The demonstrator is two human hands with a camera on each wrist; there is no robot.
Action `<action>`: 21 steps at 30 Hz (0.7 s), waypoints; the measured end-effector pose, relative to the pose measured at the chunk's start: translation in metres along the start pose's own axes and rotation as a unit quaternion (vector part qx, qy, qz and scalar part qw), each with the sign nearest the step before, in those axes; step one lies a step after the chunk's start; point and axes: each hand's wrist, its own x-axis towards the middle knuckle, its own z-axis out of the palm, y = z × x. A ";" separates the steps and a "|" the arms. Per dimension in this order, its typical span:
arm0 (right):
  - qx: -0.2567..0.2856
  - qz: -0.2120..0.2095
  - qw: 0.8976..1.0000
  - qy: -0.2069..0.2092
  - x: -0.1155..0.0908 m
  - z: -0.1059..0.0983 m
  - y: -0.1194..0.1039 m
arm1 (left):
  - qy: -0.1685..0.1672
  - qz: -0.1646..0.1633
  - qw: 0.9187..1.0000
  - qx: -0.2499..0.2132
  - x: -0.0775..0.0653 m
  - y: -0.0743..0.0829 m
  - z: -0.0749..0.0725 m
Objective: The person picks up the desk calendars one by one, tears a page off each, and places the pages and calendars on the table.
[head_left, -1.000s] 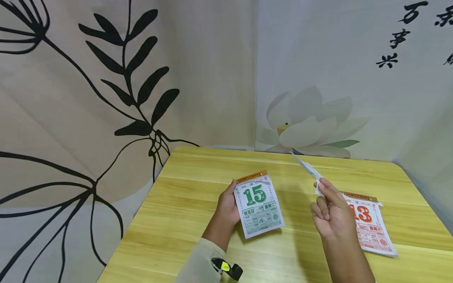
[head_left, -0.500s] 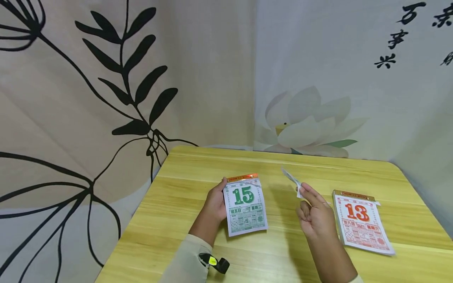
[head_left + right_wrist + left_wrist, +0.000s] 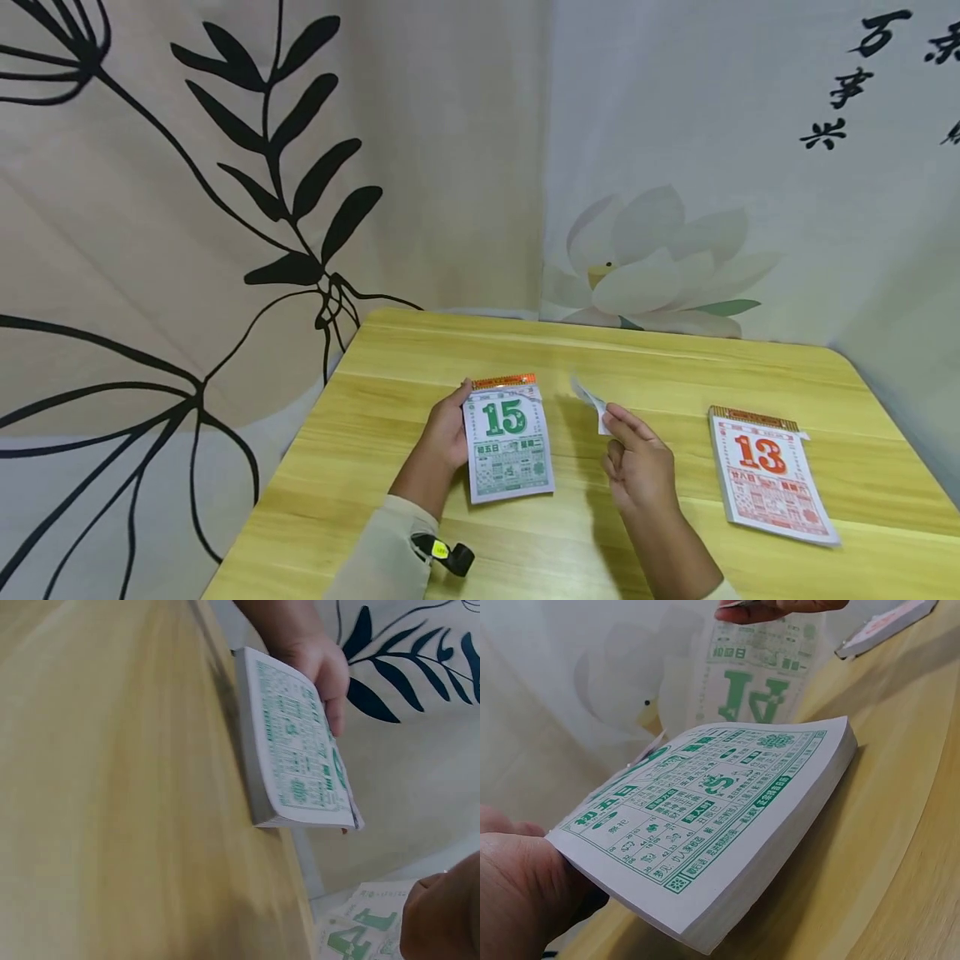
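Note:
My left hand (image 3: 447,433) grips a thick tear-off calendar (image 3: 510,442) by its left edge, thumb near the orange top strip. A big green 15 is printed on its top page. To the right, my right hand (image 3: 641,462) pinches a loose calendar sheet (image 3: 592,404), seen nearly edge-on from the head. In the left wrist view this sheet (image 3: 754,694) shows a green 14 upside down, beyond the held calendar (image 3: 705,802). The right wrist view has the sheet (image 3: 364,922) at the bottom, beside my right hand (image 3: 442,915); the calendar (image 3: 296,750) is above it.
A second tear-off calendar (image 3: 776,479) with a red 13 lies on the wooden table (image 3: 630,350) at the right, to the right of my right hand. A printed curtain (image 3: 465,167) with black plants hangs behind the table's far edge.
Both hands have shifted left, the right one farther, carrying the loose sheet nearer the held calendar. The red 13 calendar, partly covered before by the right hand, now shows fully.

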 end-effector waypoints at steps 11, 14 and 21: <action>-0.049 -0.019 0.999 0.007 0.006 0.007 0.028 | 0.019 0.008 1.000 0.016 0.004 0.005 -0.010; -0.064 -0.014 0.998 0.006 0.006 0.007 0.034 | 0.019 0.006 1.000 0.023 0.004 0.006 -0.013; -0.074 -0.005 0.997 0.009 0.007 0.010 0.041 | 0.028 0.011 0.998 0.053 0.007 0.007 -0.018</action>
